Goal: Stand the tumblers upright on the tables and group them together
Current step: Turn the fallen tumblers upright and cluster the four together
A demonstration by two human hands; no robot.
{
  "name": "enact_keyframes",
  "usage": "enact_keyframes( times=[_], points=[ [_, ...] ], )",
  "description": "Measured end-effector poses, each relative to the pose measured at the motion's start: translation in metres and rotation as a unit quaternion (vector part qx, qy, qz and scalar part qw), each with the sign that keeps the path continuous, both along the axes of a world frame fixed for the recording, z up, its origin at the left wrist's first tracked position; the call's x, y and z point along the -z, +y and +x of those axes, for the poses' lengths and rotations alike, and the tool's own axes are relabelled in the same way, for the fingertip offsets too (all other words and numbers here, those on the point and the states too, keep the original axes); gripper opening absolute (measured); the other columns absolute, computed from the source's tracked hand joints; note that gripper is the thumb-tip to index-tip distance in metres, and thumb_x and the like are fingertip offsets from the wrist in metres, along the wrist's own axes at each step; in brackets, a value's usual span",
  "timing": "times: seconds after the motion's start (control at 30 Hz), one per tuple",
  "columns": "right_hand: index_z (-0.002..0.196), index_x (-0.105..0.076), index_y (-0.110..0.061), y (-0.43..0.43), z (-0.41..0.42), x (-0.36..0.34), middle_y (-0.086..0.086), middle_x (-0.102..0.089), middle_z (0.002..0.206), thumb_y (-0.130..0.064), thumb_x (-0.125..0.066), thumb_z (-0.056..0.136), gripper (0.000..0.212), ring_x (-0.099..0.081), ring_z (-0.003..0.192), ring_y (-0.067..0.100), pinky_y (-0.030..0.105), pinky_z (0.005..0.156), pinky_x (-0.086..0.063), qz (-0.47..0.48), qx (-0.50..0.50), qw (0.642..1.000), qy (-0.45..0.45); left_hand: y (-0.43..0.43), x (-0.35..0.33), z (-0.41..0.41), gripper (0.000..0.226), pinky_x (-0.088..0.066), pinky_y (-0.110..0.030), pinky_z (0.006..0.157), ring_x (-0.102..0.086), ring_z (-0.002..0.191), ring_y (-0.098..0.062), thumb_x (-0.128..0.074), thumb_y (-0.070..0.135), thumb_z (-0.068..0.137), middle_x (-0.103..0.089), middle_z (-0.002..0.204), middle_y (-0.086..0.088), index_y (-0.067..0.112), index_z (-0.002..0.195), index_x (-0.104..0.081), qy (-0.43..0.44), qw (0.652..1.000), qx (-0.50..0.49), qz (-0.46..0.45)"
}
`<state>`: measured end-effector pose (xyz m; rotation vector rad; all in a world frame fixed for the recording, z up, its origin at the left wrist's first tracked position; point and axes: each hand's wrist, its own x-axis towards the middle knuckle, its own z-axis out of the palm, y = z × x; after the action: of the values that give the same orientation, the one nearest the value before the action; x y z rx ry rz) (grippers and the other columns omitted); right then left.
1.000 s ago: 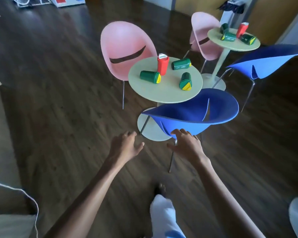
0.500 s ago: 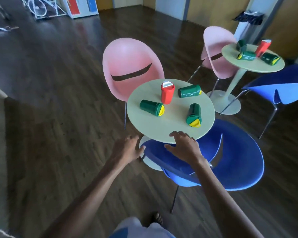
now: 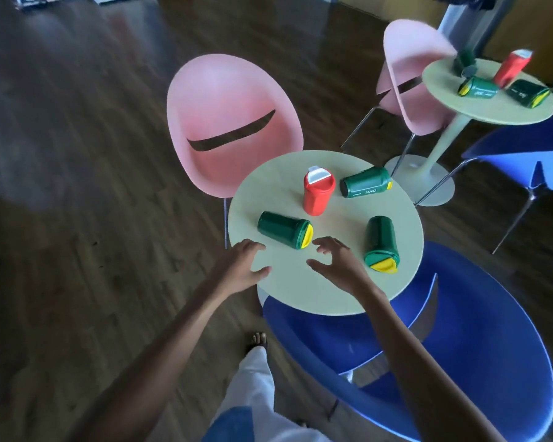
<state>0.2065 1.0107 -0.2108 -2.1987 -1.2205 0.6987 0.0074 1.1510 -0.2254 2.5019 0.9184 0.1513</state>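
Observation:
On the near round table (image 3: 304,291) a red tumbler (image 3: 317,194) stands upright. Three green tumblers with yellow lids lie on their sides: one at the left (image 3: 284,229), one at the back (image 3: 364,186), one at the right (image 3: 381,242). My left hand (image 3: 241,267) hovers at the table's left edge, fingers relaxed and holding nothing. My right hand (image 3: 334,263) is over the table with spread fingers, just short of the left green tumbler's lid. The far table (image 3: 498,114) carries a red tumbler (image 3: 513,67) and green ones (image 3: 478,87), (image 3: 528,92), with another at its back (image 3: 466,59).
A blue chair (image 3: 460,362) is tucked under the near table's front right. A pink chair (image 3: 230,122) faces me behind the table. Another pink chair (image 3: 412,74) and a blue chair (image 3: 524,157) flank the far table. Dark wood floor lies all around; my foot (image 3: 258,339) is below.
I have stepped closer to the near table. Both hands have moved forward from in front of the blue chair to over the table's near edge, the right one opening toward the left green tumbler.

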Motion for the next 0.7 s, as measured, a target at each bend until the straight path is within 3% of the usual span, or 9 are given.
enact_keyframes(
  times=[0.1,0.3,0.47,0.6,0.7],
  points=[
    [0.123,-0.054,-0.022,0.034,0.015,0.016,0.000,-0.060,0.117,-0.031,-0.071,0.080,0.047,-0.054,0.113,0.015,0.026,0.089,-0.042,-0.009,0.032,0.999,0.021,0.049,0.020,0.023,0.063,-0.049,-0.040,0.089,-0.056,0.111,-0.021,-0.051,0.056,0.077,-0.057,0.121,-0.003,0.014,0.123,-0.054,0.012,0.999,0.026,-0.034],
    [0.137,-0.042,-0.022,0.085,0.036,0.050,0.001,-0.045,0.138,-0.031,-0.074,0.075,0.071,-0.039,0.128,0.017,0.027,0.099,-0.036,-0.048,0.050,0.998,0.014,0.117,0.056,0.071,0.066,-0.045,-0.039,0.095,-0.046,0.126,-0.023,-0.069,0.032,0.079,-0.047,0.138,-0.007,0.012,0.136,-0.044,0.034,0.996,0.085,-0.017],
    [0.145,-0.029,-0.024,0.107,0.045,0.071,0.000,-0.035,0.148,-0.039,-0.079,0.067,0.093,-0.030,0.135,0.020,0.039,0.108,-0.035,-0.096,0.021,0.995,-0.010,0.141,0.080,0.092,0.076,-0.042,-0.041,0.099,-0.039,0.133,-0.025,-0.072,0.033,0.076,-0.038,0.146,-0.010,0.014,0.140,-0.037,0.052,0.990,0.128,-0.010],
    [0.146,-0.021,-0.028,0.112,0.051,0.086,-0.001,-0.032,0.150,-0.040,-0.080,0.064,0.102,-0.028,0.135,0.021,0.039,0.108,-0.035,-0.146,-0.011,0.989,-0.001,0.146,0.094,0.099,0.077,-0.041,-0.041,0.100,-0.035,0.135,-0.020,-0.072,0.031,0.075,-0.037,0.146,-0.003,0.018,0.142,-0.036,0.053,0.986,0.158,-0.012],
    [0.144,-0.024,-0.030,0.114,0.053,0.092,0.000,-0.038,0.144,-0.033,-0.079,0.064,0.097,-0.034,0.132,0.021,0.036,0.104,-0.038,-0.129,0.004,0.992,0.017,0.150,0.100,0.100,0.073,-0.043,-0.041,0.096,-0.039,0.132,-0.020,-0.074,0.028,0.074,-0.043,0.141,-0.003,0.019,0.139,-0.041,0.031,0.986,0.161,-0.012]
  ],
)
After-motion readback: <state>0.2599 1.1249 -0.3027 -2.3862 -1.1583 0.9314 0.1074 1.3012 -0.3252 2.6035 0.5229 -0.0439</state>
